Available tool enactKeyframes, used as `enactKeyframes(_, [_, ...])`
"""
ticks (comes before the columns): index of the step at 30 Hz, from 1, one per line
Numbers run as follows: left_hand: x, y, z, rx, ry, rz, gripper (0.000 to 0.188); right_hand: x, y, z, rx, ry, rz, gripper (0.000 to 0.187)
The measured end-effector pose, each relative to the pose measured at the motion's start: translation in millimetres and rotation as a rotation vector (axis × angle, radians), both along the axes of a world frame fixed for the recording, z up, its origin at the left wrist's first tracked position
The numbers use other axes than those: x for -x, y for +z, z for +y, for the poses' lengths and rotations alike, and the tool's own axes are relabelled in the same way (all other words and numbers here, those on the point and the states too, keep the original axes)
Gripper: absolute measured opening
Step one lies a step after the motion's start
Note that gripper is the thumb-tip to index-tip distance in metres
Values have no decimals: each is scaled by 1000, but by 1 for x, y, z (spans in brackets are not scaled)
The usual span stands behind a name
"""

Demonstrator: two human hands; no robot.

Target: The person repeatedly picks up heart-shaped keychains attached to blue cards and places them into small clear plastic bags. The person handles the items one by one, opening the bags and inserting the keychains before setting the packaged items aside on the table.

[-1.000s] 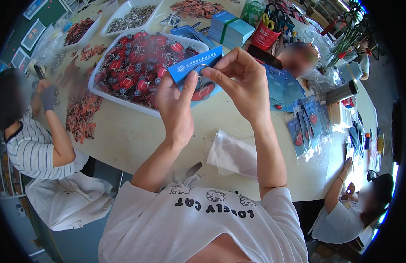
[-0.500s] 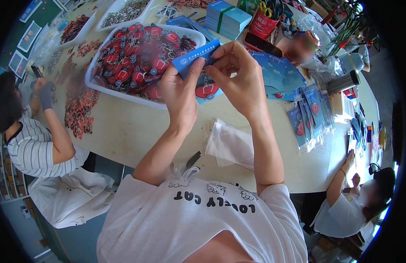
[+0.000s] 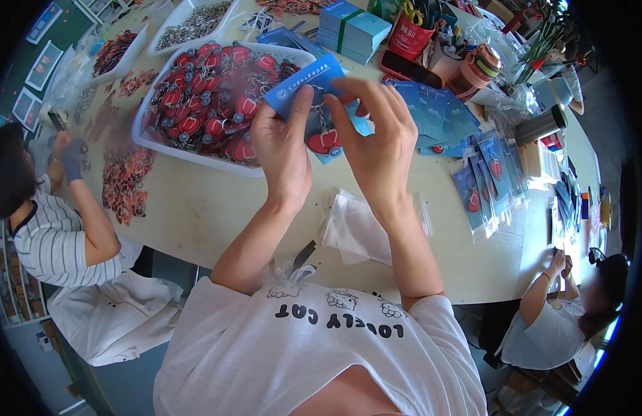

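Note:
My left hand [image 3: 283, 152] holds a folded blue card [image 3: 303, 82], its thumb pressed on the front near a metal ring. From that ring a red keychain [image 3: 323, 142] hangs by a short chain below the card. At the card's right edge is my right hand [image 3: 383, 132], fingers bent, thumb and index fingertips close together by the ring and the edge. Whatever lies between those tips is partly hidden. Behind my hands stands a white tub [image 3: 144, 139] heaped with red keychains [image 3: 213, 128].
Clear plastic bags [image 3: 359, 229] lie before me. Blue cards [image 3: 432, 114] and bagged keychains [image 3: 484, 180] lie to the right, near a phone [image 3: 411, 69] and a red holder [image 3: 409, 35]. A banded card stack [image 3: 352, 31] stands farther back. Two people sit at either side.
My right hand's fingers have loosened and spread somewhat, and the hand has lowered slightly at the card. The card has shifted a little left, and the hanging keychain shows more fully.

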State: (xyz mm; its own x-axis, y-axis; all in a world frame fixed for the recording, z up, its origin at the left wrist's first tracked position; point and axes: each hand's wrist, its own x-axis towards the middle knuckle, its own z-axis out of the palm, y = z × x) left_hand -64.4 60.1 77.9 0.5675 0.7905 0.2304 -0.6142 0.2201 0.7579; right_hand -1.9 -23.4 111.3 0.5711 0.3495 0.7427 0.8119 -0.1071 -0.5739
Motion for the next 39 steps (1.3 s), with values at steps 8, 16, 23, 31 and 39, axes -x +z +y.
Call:
enactKeyframes(8, [-1, 4, -9, 48, 37, 8, 16, -2, -15, 3, -54, -43, -213, 21])
enactKeyframes(16, [-2, 0, -9, -21, 84, 0, 14, 0, -5, -8, -48, 86, 141, 21])
enactKeyframes(23, [-1, 3, -4, 20, -69, 41, 20, -11, -1, -13, 13, -1, -195, 35])
enactKeyframes(31, [3, 16, -9, 47, -171, -4, 24, -5, -11, -9, -63, -8, -2, 33])
enactKeyframes(39, [-22, 4, -17, 26, -115, -29, 22, -27, -33, -44, -70, 73, 128, 64])
